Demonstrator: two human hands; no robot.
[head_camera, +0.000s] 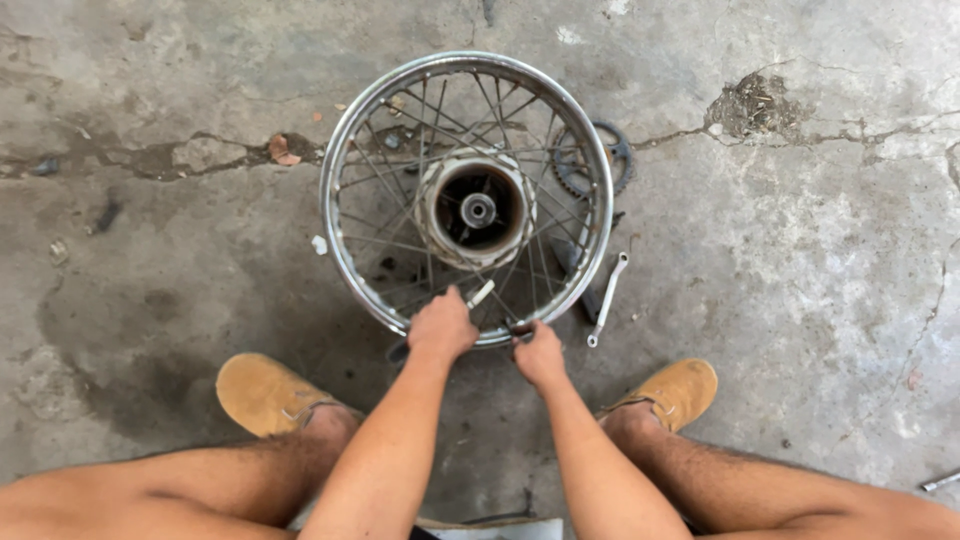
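A spoked wheel (467, 200) is laid flat on the cracked concrete floor (800, 260) at upper centre. Its near rim is gripped by the left hand (441, 327) and the right hand (540, 353), fingers curled, perhaps around a small tool. A sprocket (595, 160) and wrench (607, 299) are crowded at its right edge; bare floor is left elsewhere.

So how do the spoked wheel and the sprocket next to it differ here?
The spoked wheel is large, shiny and silver; the sprocket is small, dark and toothed. The wheel is fully in view, with both hands at its near rim, the left hand and right hand; the sprocket lies untouched, partly hidden behind the wheel's rim. Both are round and rest on the concrete floor.
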